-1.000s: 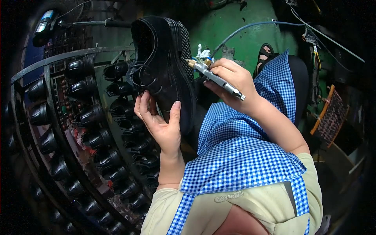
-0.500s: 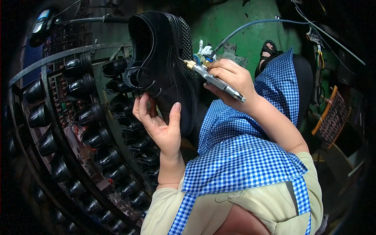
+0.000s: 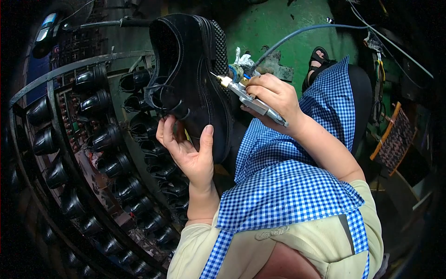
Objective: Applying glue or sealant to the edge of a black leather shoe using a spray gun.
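A black lace-up shoe (image 3: 195,88) is held up in front of me, its heel away from me and its toe toward me. My left hand (image 3: 188,146) grips it near the toe, with the thumb along one side and the fingers under the laces. In my right hand (image 3: 274,100) is a metal spray gun (image 3: 255,102) with a brass nozzle and a thin needle-like tip. The tip points at the shoe's side, close to the sole edge; whether it touches, I cannot tell. A blue hose (image 3: 297,29) runs from the gun toward the upper right.
On the left, a curved metal rack (image 3: 53,93) carries rows of black shoes (image 3: 95,100). Pliers (image 3: 379,69) hang at the right, above a woven-seat stool (image 3: 394,138). The floor (image 3: 251,35) is green. A blue checked apron (image 3: 288,195) covers my lap.
The shoe has shifted and turned very slightly, still in my left hand. My right hand and the spray gun have tilted a little, with the tip slightly farther left and lower.
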Motion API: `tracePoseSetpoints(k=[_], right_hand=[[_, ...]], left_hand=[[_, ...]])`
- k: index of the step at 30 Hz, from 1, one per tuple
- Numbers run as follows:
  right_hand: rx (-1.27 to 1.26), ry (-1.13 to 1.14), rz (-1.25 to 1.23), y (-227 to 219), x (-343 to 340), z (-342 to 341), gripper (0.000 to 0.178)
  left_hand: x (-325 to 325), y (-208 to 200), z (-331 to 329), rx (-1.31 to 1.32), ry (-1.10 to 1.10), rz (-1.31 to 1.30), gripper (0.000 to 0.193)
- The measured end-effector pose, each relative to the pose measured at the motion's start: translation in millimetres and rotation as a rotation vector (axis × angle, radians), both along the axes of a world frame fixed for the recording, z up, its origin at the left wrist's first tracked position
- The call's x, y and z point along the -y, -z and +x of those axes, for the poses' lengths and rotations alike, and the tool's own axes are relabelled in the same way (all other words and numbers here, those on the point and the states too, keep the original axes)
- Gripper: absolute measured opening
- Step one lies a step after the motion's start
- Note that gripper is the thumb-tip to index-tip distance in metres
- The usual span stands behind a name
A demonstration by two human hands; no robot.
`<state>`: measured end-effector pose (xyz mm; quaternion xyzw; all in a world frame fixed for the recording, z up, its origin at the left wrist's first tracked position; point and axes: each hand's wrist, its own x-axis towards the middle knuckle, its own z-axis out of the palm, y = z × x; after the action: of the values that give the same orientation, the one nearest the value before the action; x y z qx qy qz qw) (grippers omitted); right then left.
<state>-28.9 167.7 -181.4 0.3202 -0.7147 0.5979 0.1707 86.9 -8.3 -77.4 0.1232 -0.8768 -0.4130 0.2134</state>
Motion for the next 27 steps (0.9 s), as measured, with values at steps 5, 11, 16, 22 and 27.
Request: tracePoseSetpoints(k=[5,11,16,22,27], right_hand=[[-0.057,0.028,0.017,6,3,-2,0.028],[-0.080,0.016,0.065,12,2,-4,0.024],[-0.076,0.024,0.059,15,4,-4,0.026],[-0.175,0.033,0.059,26,6,-21,0.027],[-0.201,0.093,0.107,28,4,-48,0.027]], left_hand=[[1,0,2,0.009,-0.011,-0.003,0.079],[0,-3,3,0.037,-0.024,-0.027,0.079],[-1,-5,4,0.035,-0.025,-0.034,0.078],[1,-2,5,0.022,-0.021,0.017,0.078],[4,0,5,0.023,0.002,0.003,0.079]])
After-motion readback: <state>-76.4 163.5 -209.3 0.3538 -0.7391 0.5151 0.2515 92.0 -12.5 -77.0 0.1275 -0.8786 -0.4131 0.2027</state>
